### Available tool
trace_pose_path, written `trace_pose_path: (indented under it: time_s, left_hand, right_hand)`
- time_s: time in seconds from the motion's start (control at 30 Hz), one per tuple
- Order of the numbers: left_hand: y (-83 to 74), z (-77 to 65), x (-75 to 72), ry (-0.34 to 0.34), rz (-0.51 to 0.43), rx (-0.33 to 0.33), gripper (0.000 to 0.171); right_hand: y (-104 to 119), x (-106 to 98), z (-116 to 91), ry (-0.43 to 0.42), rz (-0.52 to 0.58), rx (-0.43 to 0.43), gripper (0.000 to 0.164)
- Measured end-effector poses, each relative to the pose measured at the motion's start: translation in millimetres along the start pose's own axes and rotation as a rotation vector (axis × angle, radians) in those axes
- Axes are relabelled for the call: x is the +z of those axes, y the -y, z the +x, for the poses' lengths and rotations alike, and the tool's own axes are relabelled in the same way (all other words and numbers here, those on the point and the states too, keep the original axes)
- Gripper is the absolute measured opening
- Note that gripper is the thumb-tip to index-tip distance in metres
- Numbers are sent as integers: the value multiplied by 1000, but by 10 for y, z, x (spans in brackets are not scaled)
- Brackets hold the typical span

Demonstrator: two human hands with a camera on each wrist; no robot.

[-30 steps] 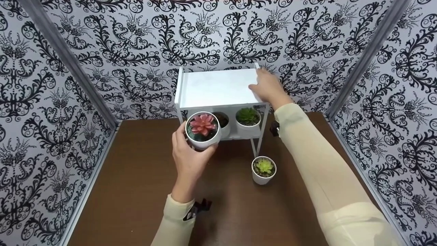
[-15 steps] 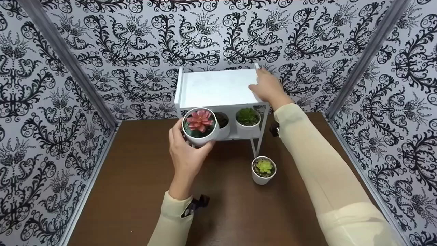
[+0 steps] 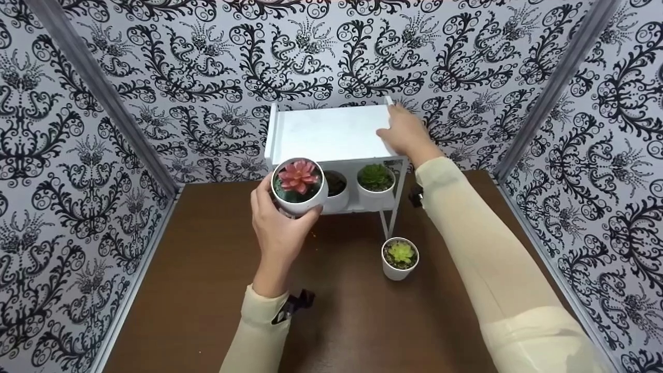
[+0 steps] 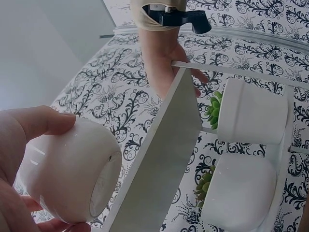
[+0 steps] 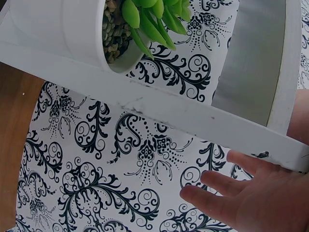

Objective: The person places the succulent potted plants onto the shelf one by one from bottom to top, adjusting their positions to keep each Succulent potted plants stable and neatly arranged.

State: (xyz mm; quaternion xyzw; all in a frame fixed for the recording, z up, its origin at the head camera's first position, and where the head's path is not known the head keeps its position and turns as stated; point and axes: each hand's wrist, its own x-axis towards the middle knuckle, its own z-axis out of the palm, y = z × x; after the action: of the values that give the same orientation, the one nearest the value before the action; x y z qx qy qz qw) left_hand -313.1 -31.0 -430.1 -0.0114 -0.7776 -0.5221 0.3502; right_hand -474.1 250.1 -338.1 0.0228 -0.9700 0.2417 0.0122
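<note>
My left hand (image 3: 279,230) holds a white pot with a red succulent (image 3: 299,178) in front of the left end of a white two-tier plant stand (image 3: 331,132). Thumb and fingers reach round the pot (image 4: 72,169), whose base faces the stand in the left wrist view. At the stand's top right edge, my right hand (image 3: 409,132) grips the side, thumb over the board. Its fingers (image 5: 217,200) lie outside the side rail. On the lower shelf stand a pot with a green succulent (image 3: 375,178) and another potted plant (image 3: 336,186), partly hidden by the held pot.
A white pot with a yellow-green succulent (image 3: 400,256) stands on the brown table (image 3: 207,290), in front of the stand's right leg. Patterned black-and-white walls (image 3: 181,62) with grey corner posts enclose the table at the back and both sides.
My left hand has carried the red succulent's pot slightly up and to the left, uncovering more of the plant behind it. The right hand stays on the stand.
</note>
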Motion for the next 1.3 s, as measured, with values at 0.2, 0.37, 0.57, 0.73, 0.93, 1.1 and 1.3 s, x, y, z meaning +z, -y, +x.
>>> trace_pose_path:
  time_s: [0.2, 0.37, 0.57, 0.73, 0.93, 1.1, 1.3]
  left_hand:
    - [-33, 37, -3, -4, 7, -4, 97]
    - [-54, 69, -11, -9, 5, -1, 98]
    - [-80, 117, -18, -6, 3, 5, 99]
    - [-111, 176, -15, -7, 5, 16, 99]
    - [-124, 239, -19, -7, 8, 8, 100]
    - [-115, 281, -23, 3, 9, -9, 102]
    - [-92, 335, -2, 0, 20, -17, 99]
  right_hand:
    - [-2, -9, 12, -4, -22, -13, 84]
    - [-15, -8, 23, -7, -35, -15, 84]
    - [-16, -3, 20, -15, -20, -19, 85]
    - [-17, -6, 16, -11, -12, -11, 85]
    - [-4, 2, 9, -3, -1, -8, 85]
    - [-2, 5, 1, -4, 9, -5, 85]
    - [0, 8, 4, -2, 21, 3, 85]
